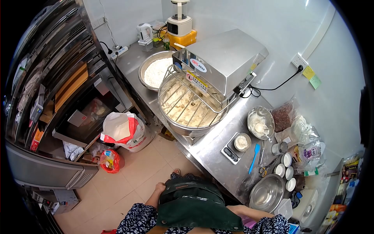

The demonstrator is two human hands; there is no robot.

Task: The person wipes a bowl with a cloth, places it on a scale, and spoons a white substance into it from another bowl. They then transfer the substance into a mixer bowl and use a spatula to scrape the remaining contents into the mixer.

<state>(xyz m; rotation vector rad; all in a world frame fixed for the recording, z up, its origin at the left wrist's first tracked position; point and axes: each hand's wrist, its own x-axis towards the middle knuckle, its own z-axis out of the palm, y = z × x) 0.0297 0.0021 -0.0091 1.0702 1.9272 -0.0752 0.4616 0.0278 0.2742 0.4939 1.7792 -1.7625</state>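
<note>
My left hand [160, 187] is curled at the left edge of the dark green apron [191, 208], its fingers closed on the cloth. My right forearm reaches to the apron's other side; the right hand's fingers are hidden there. Ahead stands a dough mixer [230, 58] with a steel bowl [191, 132] of pale, lumpy dough [181, 99] under a wire guard [202, 107]. On the steel table [206, 154], a small bowl [242, 142] with a white substance sits on a digital scale [230, 153]. Neither hand touches these.
Behind the mixer is a wide bowl of flour [157, 72]. A blue spatula [254, 158], scissors [268, 167], several white cups and an empty steel bowl [267, 192] lie at right. On the floor stand a flour sack [130, 134] and a red-lined bin [112, 161], beside a tray rack [83, 58].
</note>
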